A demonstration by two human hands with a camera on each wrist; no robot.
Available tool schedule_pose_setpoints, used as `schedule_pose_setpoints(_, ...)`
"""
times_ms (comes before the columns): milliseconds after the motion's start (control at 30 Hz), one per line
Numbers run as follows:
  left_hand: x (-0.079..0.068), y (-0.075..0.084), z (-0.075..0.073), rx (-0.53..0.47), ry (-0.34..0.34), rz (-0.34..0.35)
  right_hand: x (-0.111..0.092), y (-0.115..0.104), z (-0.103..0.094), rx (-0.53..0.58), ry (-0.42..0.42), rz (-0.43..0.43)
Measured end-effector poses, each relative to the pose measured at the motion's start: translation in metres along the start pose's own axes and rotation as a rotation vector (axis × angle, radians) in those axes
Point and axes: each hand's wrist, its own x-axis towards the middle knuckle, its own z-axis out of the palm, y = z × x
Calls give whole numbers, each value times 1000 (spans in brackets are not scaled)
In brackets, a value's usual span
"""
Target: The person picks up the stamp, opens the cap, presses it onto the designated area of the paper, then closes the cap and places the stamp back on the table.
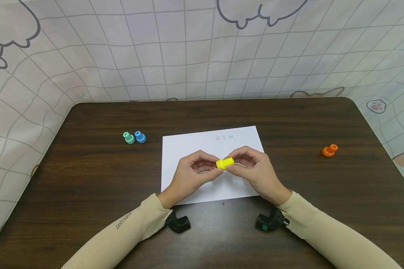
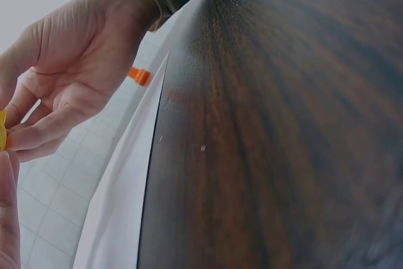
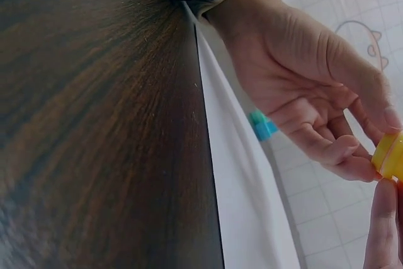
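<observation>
A small yellow toy stamp [image 1: 225,163] is held level above a white sheet of paper [image 1: 178,149]. My left hand [image 1: 192,172] pinches its wider left end between thumb and fingers. At the narrower right end, my right hand [image 1: 254,172] pinches it the same way. In the right wrist view the yellow stamp [image 3: 389,155] shows at the right edge, with a seam around it. Only a sliver of it appears in the left wrist view. Small red, pink and blue-green printed marks [image 1: 224,137] lie near the paper's top edge.
A green stamp [image 1: 129,138] and a blue stamp [image 1: 140,137] stand side by side at the left back of the dark wooden table [image 1: 87,179]. An orange stamp [image 1: 330,150] is on the right. Behind the table hangs a white grid-patterned cloth [image 1: 195,56].
</observation>
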Motion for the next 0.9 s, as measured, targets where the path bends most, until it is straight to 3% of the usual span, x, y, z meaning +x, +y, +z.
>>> schedule_pose_setpoints(367, 1, 1, 1, -4, 0, -5, -1, 0, 0, -3, 9, -2)
schedule_pose_setpoints(667, 5, 9, -1, 20, -41, -23, -3, -7, -2, -5, 24, -5)
schedule_pose_setpoints(900, 7, 17, -2, 82, -91, -97, -3, -12, -4, -48, -84, 39)
